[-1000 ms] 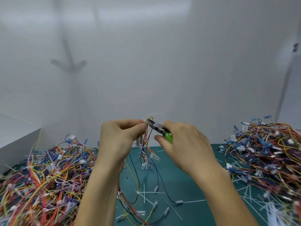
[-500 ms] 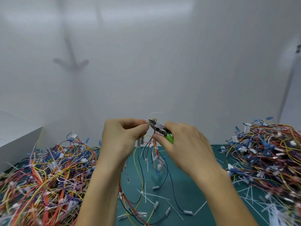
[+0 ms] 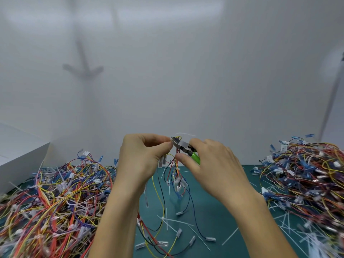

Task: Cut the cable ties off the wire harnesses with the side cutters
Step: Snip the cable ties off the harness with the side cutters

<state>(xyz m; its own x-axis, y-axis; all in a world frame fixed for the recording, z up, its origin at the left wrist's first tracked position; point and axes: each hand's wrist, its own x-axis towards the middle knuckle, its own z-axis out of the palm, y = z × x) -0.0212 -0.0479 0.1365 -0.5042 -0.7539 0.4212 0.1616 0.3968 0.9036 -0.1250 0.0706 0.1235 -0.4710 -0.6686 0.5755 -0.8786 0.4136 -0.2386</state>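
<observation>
My left hand (image 3: 143, 159) pinches the top of a wire harness (image 3: 175, 175) held up above the green mat, its coloured wires and white connectors hanging down. My right hand (image 3: 210, 164) grips side cutters (image 3: 183, 147) with green handles, most of the handles hidden in the palm. The steel jaws meet the top of the harness right at my left fingertips. A thin white cable tie tail (image 3: 186, 134) sticks up and to the right from that spot.
A big heap of harnesses (image 3: 55, 202) covers the left of the green mat (image 3: 210, 220), another heap (image 3: 305, 179) lies on the right. Cut white ties (image 3: 167, 221) are scattered between them. A white box (image 3: 18, 157) stands at far left, a white wall behind.
The harness has been lifted higher, so its wires hang further off the mat. Both hands stay together with the cutter jaws at the tie.
</observation>
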